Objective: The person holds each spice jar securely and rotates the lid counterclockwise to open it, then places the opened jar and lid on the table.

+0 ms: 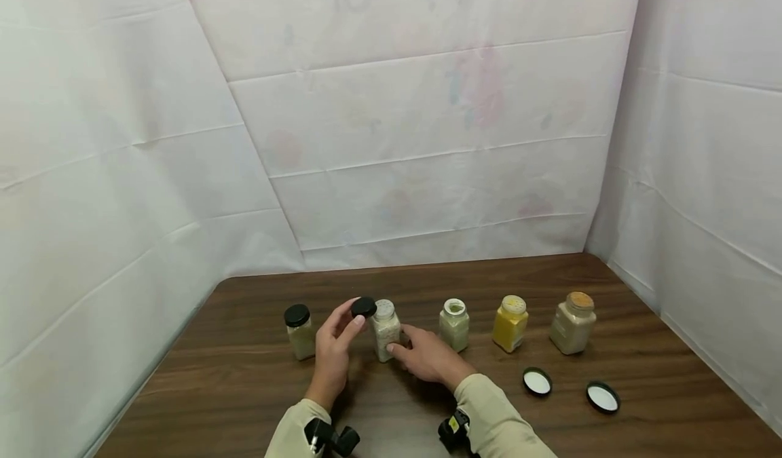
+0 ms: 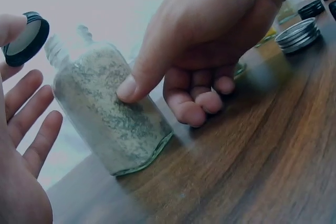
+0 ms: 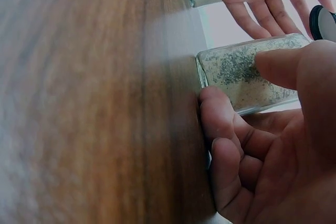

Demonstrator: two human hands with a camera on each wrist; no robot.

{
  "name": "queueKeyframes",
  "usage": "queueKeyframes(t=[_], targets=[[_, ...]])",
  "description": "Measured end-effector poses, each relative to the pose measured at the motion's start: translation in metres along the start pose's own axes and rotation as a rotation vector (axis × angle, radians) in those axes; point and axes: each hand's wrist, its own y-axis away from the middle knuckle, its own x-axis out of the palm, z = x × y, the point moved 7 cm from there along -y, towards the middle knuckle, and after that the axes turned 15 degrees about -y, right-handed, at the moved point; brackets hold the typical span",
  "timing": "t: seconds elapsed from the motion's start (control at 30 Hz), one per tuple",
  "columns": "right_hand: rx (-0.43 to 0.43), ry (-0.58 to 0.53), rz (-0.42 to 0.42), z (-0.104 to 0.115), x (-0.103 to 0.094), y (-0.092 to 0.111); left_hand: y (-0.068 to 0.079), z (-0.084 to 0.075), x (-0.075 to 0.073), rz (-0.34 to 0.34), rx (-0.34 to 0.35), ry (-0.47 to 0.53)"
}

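My left hand point(image 1: 332, 351) pinches a black screw lid point(image 1: 364, 307) between thumb and fingers, beside the top of a glass spice jar point(image 1: 385, 336). The jar stands on the table with its pale shaker top bare, and in the left wrist view the jar point(image 2: 105, 114) shows pale contents with dark flecks. My right hand point(image 1: 430, 356) grips this jar low on its body, thumb on the near face and fingers on the right side. The lid's pale inner side shows in the left wrist view, and the other left fingers are spread.
Left of the hands stands a jar with a black lid point(image 1: 297, 316). To the right are three uncapped jars: pale green point(image 1: 454, 326), yellow point(image 1: 510, 323) and orange-topped point(image 1: 572, 323). Two loose lids, one nearer point(image 1: 537, 382) and one farther right point(image 1: 603, 397), lie white side up.
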Motion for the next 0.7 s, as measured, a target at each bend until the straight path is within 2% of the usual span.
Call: queueKeyframes(t=[0.2, 0.37, 0.5, 0.7], targets=[[-0.004, -0.004, -0.003, 0.000, -0.002, 0.000, 0.003, -0.003, -0.003, -0.018, -0.012, 0.006], [-0.002, -0.010, -0.005, 0.001, -0.001, 0.000, 0.005, -0.009, -0.010, -0.015, -0.032, 0.060], [-0.003, -0.005, -0.005, 0.001, -0.001, -0.001, 0.008, -0.009, -0.011, 0.008, -0.044, 0.080], [0.001, -0.009, -0.006, -0.002, -0.001, -0.001, 0.010, -0.008, -0.002, 0.085, 0.011, 0.053]])
